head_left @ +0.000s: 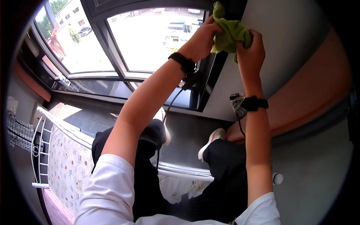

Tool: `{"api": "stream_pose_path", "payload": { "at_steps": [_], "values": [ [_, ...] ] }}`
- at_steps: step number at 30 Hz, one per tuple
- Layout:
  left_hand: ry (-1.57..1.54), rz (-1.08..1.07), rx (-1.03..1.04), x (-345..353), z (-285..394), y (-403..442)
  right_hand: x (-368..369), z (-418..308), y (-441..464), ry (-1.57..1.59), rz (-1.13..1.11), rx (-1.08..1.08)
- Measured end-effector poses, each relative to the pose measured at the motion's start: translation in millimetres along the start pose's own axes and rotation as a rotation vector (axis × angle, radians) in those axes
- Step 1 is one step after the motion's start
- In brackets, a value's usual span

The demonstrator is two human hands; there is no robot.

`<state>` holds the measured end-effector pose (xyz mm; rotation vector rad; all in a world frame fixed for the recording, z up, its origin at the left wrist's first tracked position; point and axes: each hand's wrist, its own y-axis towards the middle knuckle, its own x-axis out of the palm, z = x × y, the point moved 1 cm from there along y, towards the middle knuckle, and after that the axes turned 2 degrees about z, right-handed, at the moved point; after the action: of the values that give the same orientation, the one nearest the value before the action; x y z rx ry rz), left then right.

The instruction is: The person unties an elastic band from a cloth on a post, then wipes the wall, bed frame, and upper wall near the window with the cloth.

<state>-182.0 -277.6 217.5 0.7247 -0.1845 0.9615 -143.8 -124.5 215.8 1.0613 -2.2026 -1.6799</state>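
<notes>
A crumpled green cloth (232,35) is held up between my two hands near the top right of the view, in front of the window frame and wall corner. My left hand (205,37) grips its left side, with the fingers partly hidden behind the fabric. On the right side, my right hand (253,52) is closed on the cloth, its thumb pressed against the lower edge. Each wrist wears a black strap with a small cabled device, the right device (237,105) showing most plainly.
Large dark-framed windows (150,41) fill the upper left, with a plastic bottle (64,79) on the sill. Below me is a white metal bed frame (187,173) with a patterned mattress (65,161). My shoes (212,142) are over the dark floor. A grey wall (270,22) rises at right.
</notes>
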Motion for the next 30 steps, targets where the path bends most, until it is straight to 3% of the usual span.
{"api": "stream_pose_path", "payload": {
  "at_steps": [4, 10, 13, 16, 19, 21, 25, 27, 30],
  "values": [
    [-0.073, 0.02, -0.04, -21.8, -27.1, -0.3, 22.2, 16.3, -26.8, 0.012, -0.079, 0.138],
    [-0.047, 0.125, -0.088, -8.5, -30.1, 0.0, 13.2, 8.8, -14.7, 0.008, -0.076, 0.087],
    [0.018, 0.238, -0.073, -7.6, -45.3, -1.2, 24.6, 22.5, -35.5, 0.018, -0.084, 0.212],
    [0.215, 0.528, -0.167, -7.6, -70.2, -7.2, 41.4, 33.7, -67.4, 0.036, -0.062, 0.222],
    [0.048, 0.459, -0.072, -18.6, -86.7, -14.9, 39.4, 27.5, -52.3, -0.085, -0.103, 0.226],
    [0.098, 0.428, 0.003, -18.8, -92.5, -14.8, 30.6, 23.5, -39.5, -0.031, -0.085, 0.163],
    [0.342, 0.318, 0.194, -18.9, -84.6, -9.6, 23.3, 22.0, -25.0, 0.077, -0.039, 0.117],
    [0.646, 0.345, 0.305, -28.0, -92.1, -13.3, 31.4, 28.4, -41.5, 0.043, -0.062, 0.152],
    [0.815, 0.48, 0.063, -40.8, -119.6, -40.2, 48.7, 37.6, -71.3, -0.038, -0.128, 0.201]
  ]
}}
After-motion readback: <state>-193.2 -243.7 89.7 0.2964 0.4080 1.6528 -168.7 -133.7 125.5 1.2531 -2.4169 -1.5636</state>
